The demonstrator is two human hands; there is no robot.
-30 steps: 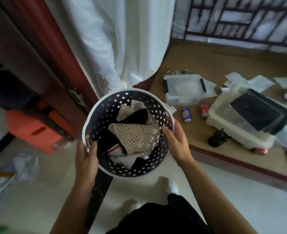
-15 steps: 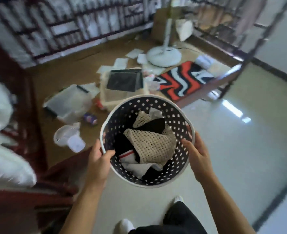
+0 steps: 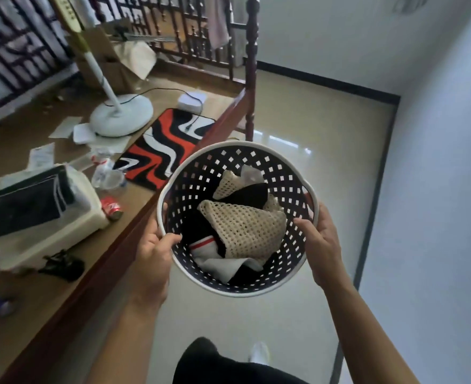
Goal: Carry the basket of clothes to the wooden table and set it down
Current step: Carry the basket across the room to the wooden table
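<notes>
I hold a round perforated basket [image 3: 285,176], dark inside with a white rim, in front of me above the glossy floor. Inside lie clothes [image 3: 242,228]: a beige mesh piece on top of black and white garments. My left hand [image 3: 152,259] grips the rim at the lower left, thumb inside. My right hand [image 3: 321,239] grips the rim at the right, thumb inside too. No wooden table is clearly visible; a raised wooden platform [image 3: 62,295] runs along my left.
The platform holds a white storage box [image 3: 71,234] with dark items on top, a red can [image 3: 111,209], a plastic bottle [image 3: 105,173], a fan base [image 3: 122,115], a red-black-white mat [image 3: 162,151] and papers. A carved wooden post [image 3: 252,65] and railing stand ahead. Tiled floor [image 3: 325,151] extends ahead and right.
My view has swung to the right: the white curtain and orange box are gone, and the mat, fan base, post and tiled floor have come in. Both hands keep the same grip on the basket.
</notes>
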